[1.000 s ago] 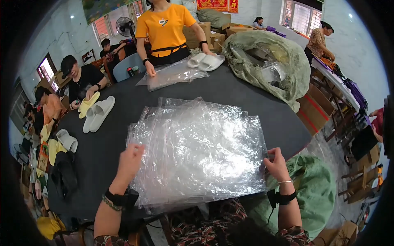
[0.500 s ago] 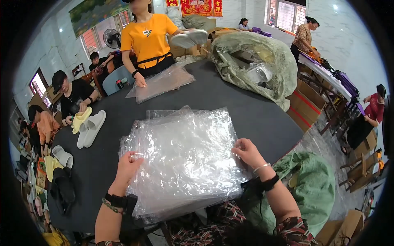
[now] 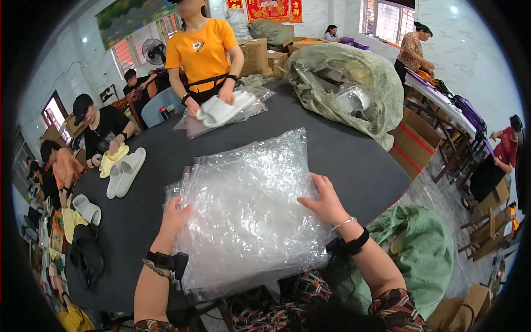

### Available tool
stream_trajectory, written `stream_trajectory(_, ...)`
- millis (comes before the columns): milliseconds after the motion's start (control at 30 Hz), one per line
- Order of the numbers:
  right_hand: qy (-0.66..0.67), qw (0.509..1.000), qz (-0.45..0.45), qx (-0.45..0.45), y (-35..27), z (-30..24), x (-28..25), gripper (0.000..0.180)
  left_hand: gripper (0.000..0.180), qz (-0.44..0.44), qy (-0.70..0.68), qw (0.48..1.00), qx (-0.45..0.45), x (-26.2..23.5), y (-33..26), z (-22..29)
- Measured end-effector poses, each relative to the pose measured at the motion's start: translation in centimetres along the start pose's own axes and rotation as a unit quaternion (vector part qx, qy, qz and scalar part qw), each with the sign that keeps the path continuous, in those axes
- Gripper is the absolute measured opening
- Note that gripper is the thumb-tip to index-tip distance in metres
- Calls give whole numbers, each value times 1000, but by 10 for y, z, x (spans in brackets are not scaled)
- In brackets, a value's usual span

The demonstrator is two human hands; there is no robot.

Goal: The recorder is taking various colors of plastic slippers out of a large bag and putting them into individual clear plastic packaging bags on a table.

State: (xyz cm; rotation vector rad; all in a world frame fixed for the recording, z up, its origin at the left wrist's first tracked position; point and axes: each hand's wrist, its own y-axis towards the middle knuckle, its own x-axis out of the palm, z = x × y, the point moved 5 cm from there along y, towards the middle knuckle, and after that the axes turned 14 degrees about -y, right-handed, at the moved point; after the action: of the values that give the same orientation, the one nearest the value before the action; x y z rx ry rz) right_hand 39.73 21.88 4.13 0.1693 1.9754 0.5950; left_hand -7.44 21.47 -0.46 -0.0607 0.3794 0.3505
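A loose stack of clear plastic bags (image 3: 249, 216) lies on the dark table in front of me, its edges uneven along the left side. At its left edge is my left hand (image 3: 176, 217), thumb and fingers apart against the bags. My right hand (image 3: 325, 203) rests along the right edge, the thumb over the top bag and the fingers spread outward. Neither hand is closed round anything. Across the table, a person in an orange shirt has both hands at a pair of white slippers (image 3: 227, 108) over other clear bags (image 3: 191, 127).
White slippers (image 3: 126, 172) and yellow slippers (image 3: 114, 159) lie at the table's left, near a person in black. Black slippers (image 3: 86, 257) sit closer. A big green woven sack (image 3: 310, 61) stands at the far right, another sack (image 3: 423, 254) beside me, and a cardboard box (image 3: 414, 141) between.
The upper bags have shifted, and the far right corner reaches farther out. My right hand has gone from pinched to spread. Opposite, the person has lowered the white slippers onto the bags.
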Motion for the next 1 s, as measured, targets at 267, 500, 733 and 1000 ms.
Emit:
stream_trajectory(267,470,819,-257,207,-28,-14,14,57,51,6,-95,993,75,-18,-88,55)
stream_trajectory(500,455,814,-351,83,-40,-70,30,31,48,68,-65,993,65,-92,-150,25)
stream_trajectory(733,56,965,-243,-82,-1,-47,37,55,46,68,-1,994,91,-57,-160,4)
stream_trajectory(1000,-54,942,-329,-39,66,-42,77,53,38,93,-111,985,90,-62,-137,-21)
